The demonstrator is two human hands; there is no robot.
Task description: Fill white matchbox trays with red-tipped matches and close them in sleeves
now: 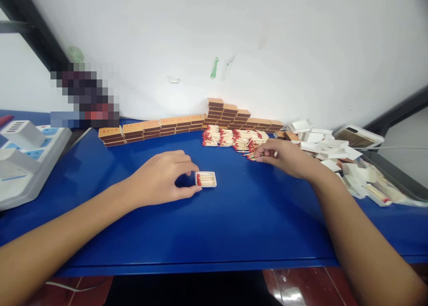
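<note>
A small white matchbox tray [206,179] with red-tipped matches in it lies on the blue table [234,225]. My left hand [163,179] pinches the tray's left end between thumb and fingers. My right hand [284,156] reaches to the near edge of a heap of loose matches [234,138], its fingertips closed on a few of them. Behind the heap, closed orange matchboxes [150,130] stand stacked in a row along the wall.
A pile of empty white trays [329,150] lies at the right, beside a phone [357,137]. A white power strip [23,154] sits at the left edge. The table's front edge runs just below my forearms.
</note>
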